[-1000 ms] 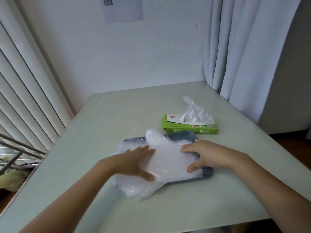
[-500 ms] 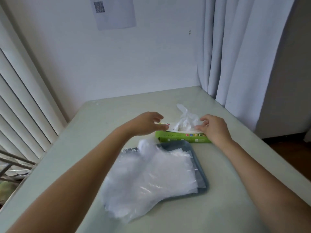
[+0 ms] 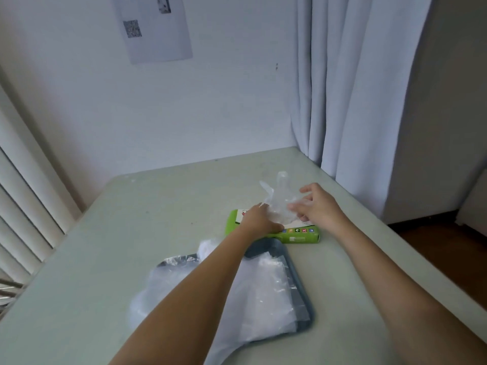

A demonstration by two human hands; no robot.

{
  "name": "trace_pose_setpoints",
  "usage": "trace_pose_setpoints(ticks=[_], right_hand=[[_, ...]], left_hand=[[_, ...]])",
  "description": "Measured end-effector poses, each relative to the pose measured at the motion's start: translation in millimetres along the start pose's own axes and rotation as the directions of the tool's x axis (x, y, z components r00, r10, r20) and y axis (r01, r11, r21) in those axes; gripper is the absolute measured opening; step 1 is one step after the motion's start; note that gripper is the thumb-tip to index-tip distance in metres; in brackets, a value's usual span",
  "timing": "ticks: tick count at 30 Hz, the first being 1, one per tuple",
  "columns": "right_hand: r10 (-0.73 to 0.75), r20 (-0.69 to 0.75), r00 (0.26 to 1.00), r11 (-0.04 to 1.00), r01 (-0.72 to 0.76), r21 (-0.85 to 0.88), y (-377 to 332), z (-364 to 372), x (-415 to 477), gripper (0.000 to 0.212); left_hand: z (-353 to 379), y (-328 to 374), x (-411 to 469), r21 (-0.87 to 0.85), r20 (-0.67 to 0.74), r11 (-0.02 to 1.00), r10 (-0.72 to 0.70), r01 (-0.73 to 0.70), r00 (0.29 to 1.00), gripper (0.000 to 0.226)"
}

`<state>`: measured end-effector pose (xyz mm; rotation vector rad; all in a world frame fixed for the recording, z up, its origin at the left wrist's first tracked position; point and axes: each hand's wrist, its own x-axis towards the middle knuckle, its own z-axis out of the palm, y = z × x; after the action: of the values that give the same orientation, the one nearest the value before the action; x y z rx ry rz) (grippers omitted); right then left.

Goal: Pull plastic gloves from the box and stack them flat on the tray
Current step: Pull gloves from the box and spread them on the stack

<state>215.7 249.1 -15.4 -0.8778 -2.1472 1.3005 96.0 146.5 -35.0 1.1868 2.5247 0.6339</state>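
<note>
Table [image 3: 131,233]: pale green top, set into a room corner. White curtain [image 3: 355,88] hung at its far right corner; slatted blinds [image 3: 23,206] ran along the left. A printed sheet [image 3: 158,30] with a square code was stuck on the back wall.

Tray [image 3: 300,285]: grey-blue, lay on the near middle of the table. Stack of gloves [image 3: 263,293]: clear plastic, lay flat across the tray, and its left and near edges spilled over the rim onto the table. The left forearm crossed above the stack.

Box [image 3: 300,237]: green, lay flat just behind the tray's far edge.

Raised glove [image 3: 279,198]: clear, stood up out of the box top, fingers pointing upward.

Right hand [image 3: 319,204]: above the box's right part, thumb and fingers closed on the raised glove's right side.

Left hand [image 3: 259,221]: rested on the box's left part, fingertips at the glove's base. Could not tell whether it pinched the glove or only pressed the box.
</note>
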Motion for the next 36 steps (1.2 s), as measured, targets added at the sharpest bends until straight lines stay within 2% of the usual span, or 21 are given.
trace_pose_setpoints(ticks=[1, 2, 3, 4, 6, 8, 11, 14, 16, 18, 20, 22, 23, 24, 26, 28, 29, 30, 32, 33, 36], right_hand=[[-0.026, 0.036, 0.999, 0.993, 0.030, -0.116, 0.8, -1.5, 1.9, 0.065], [-0.066, 0.065, 0.996, 0.970, 0.079, -0.230, 1.2, -1.1, 3.3, 0.081], [-0.116, 0.079, 0.990, 0.948, 0.134, -0.290, 2.1, 0.2, 4.3, 0.084], [-0.157, 0.071, 0.985, 0.941, 0.171, -0.291, 2.1, 1.7, 5.2, 0.074], [-0.198, -0.006, 0.980, 0.963, 0.193, -0.189, 0.8, 2.8, 9.8, 0.039], [-0.210, -0.100, 0.973, 0.976, 0.201, -0.088, -0.9, 2.3, 13.3, 0.021], [-0.218, -0.170, 0.961, 0.975, 0.207, -0.075, -5.6, 0.0, 13.2, 0.011], [-0.308, -0.244, 0.919, 0.949, 0.278, -0.151, -11.3, -3.5, 10.8, 0.015], [-0.378, -0.298, 0.877, 0.925, 0.340, -0.171, -20.8, -9.1, 7.8, 0.016], [-0.374, -0.339, 0.863, 0.927, 0.365, -0.092, -33.4, -18.0, 5.3, 0.016], [-0.365, -0.338, 0.868, 0.920, 0.393, 0.015, -48.0, -28.9, -0.4, 0.016], [-0.359, -0.281, 0.890, 0.912, 0.399, 0.098, -66.2, -41.2, -10.7, 0.015], [-0.350, -0.226, 0.909, 0.911, 0.386, 0.143, -76.3, -47.2, -18.4, 0.013], [-0.338, -0.161, 0.927, 0.911, 0.365, 0.191, -84.5, -52.4, -26.1, 0.011], [-0.312, -0.031, 0.950, 0.910, 0.308, 0.278, -96.9, -60.8, -40.3, 0.009], [-0.317, 0.070, 0.946, 0.914, 0.285, 0.290, -104.7, -65.1, -53.0, 0.008], [-0.324, 0.112, 0.939, 0.920, 0.285, 0.270, -108.4, -66.0, -59.0, 0.008], [-0.331, 0.149, 0.932, 0.925, 0.289, 0.246, -110.2, -65.9, -61.7, 0.009], [-0.341, 0.210, 0.916, 0.932, 0.299, 0.204, -116.0, -65.0, -68.5, 0.011], [-0.340, 0.242, 0.909, 0.933, 0.293, 0.210, -119.0, -64.4, -71.2, 0.012], [-0.326, 0.390, 0.861, 0.930, 0.219, 0.295, -126.4, -58.9, -78.5, 0.016]], left_hand=[[1.3, 0.2, 0.8, -0.010, 0.002, 1.000, -0.006, 0.006, 1.000, 0.065], [1.9, -0.2, 1.7, -0.024, 0.002, 1.000, -0.008, 0.009, 1.000, 0.066], [3.1, -0.7, 2.6, -0.038, 0.002, 0.999, -0.016, 0.016, 1.000, 0.066], [3.7, -1.7, 3.2, -0.051, 0.003, 0.998, -0.021, 0.021, 1.000, 0.066], [4.0, -2.1, 2.7, -0.073, -0.005, 0.997, -0.024, 0.023, 1.000, 0.066], [3.3, -1.6, 0.2, -0.076, -0.013, 0.997, -0.028, 0.027, 1.000, 0.066], [3.8, -0.1, -1.9, -0.067, 0.003, 0.997, -0.033, 0.034, 0.999, 0.062], [6.1, -1.4, -0.3, -0.055, 0.013, 0.998, -0.040, 0.041, 0.999, 0.055], [6.1, -2.5, 0.3, -0.103, 0.014, 0.993, -0.059, 0.060, 0.998, 0.064], [4.9, -2.9, 0.9, -0.106, 0.004, 0.992, -0.062, 0.062, 0.998, 0.071], [2.4, -1.6, -0.3, -0.068, 0.035, 0.997, -0.028, 0.031, 0.999, 0.068], [-3.7, -3.7, -0.9, -0.069, 0.073, 0.997, -0.009, 0.015, 0.997, 0.059], [-7.2, -7.7, 0.5, -0.164, 0.086, 0.986, -0.027, 0.040, 0.996, 0.055], [-11.9, -10.8, 0.3, -0.331, 0.081, 0.942, -0.038, 0.063, 0.996, 0.052], [-30.1, -13.8, -3.5, -0.610, -0.016, 0.791, -0.061, 0.039, 0.998, 0.050], [-56.9, -15.5, -11.0, -0.784, -0.070, 0.620, -0.041, -0.029, 0.997, 0.041], [-69.5, -17.1, -15.3, -0.850, -0.029, 0.526, 0.020, -0.035, 0.999, 0.038], [-83.1, -14.9, -24.9, -0.890, 0.042, 0.457, 0.102, -0.009, 0.994, 0.046], [-99.7, -13.1, -47.9, -0.902, 0.161, 0.431, 0.281, 0.026, 0.946, 0.080], [-103.7, -11.2, -59.2, -0.888, 0.192, 0.460, 0.367, 0.002, 0.910, 0.091], [-109.6, -1.5, -94.9, -0.825, 0.182, 0.532, 0.569, -0.190, 0.802, 0.104]])
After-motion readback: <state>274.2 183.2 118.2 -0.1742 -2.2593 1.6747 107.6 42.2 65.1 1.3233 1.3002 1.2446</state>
